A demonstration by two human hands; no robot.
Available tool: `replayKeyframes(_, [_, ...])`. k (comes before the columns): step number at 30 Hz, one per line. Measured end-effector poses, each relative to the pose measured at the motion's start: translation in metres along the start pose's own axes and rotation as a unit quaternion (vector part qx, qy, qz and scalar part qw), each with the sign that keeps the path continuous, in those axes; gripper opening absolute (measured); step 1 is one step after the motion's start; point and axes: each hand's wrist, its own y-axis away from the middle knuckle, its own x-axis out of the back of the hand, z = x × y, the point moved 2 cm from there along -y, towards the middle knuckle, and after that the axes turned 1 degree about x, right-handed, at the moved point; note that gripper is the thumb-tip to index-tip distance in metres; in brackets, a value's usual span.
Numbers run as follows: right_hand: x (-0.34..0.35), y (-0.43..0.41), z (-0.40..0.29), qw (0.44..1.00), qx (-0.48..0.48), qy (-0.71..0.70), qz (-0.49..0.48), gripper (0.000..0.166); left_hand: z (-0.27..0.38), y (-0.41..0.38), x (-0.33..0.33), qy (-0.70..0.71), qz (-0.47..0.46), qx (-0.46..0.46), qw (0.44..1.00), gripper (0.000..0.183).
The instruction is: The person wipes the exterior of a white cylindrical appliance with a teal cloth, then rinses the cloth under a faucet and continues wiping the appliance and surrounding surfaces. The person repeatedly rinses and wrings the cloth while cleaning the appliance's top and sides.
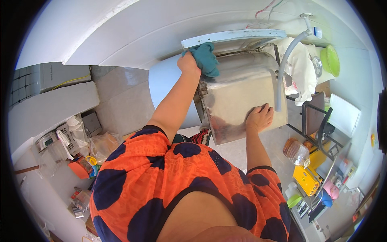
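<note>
A machine with a stainless steel cover (242, 90) stands before me, with a light blue side housing (169, 87) at its left. My left hand (188, 66) grips a bunched teal cloth (205, 59) at the cover's far left corner, just under the end of a pale blue bar (232, 35). Flat on the cover's near right part rests my right hand (260, 118), holding nothing. A grey hose (288, 57) hangs down beside it from a wall pipe. The cover reflects my clothing, and rusty or dirty hardware (203, 90) shows along its left edge.
At the right are a dark metal-framed chair (314, 115), a large plastic bottle (296, 151), a yellow machine (307, 180) and a green basin (330, 61). A white bag (299, 66) lies behind the hose. Plastic bags (104, 145) crowd the left shelf. My shoe (202, 136) is close to the machine.
</note>
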Motion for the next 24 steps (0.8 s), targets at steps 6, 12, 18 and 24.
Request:
replayKeyframes(6, [-0.014, 0.001, 0.006, 1.000, 0.010, 0.002, 0.021, 0.039, -0.036, -0.064, 0.008, 0.005, 0.114, 0.090, 0.989, 0.029])
replayKeyframes(12, [-0.006, 0.000, 0.002, 1.000, 0.016, 0.001, 0.016, 0.038, -0.047, -0.082, 0.029, -0.012, 0.043, 0.075, 0.996, 0.032])
replayKeyframes(18, [-0.007, 0.003, 0.003, 1.000, 0.010, -0.002, 0.011, 0.039, -0.010, -0.033, 0.022, -0.029, -0.073, 0.067, 0.995, 0.027])
replayKeyframes(24, [-0.005, 0.002, 0.002, 1.000, 0.002, 0.010, -0.001, 0.039, 0.025, 0.026, 0.004, -0.088, -0.159, -0.001, 0.983, 0.019])
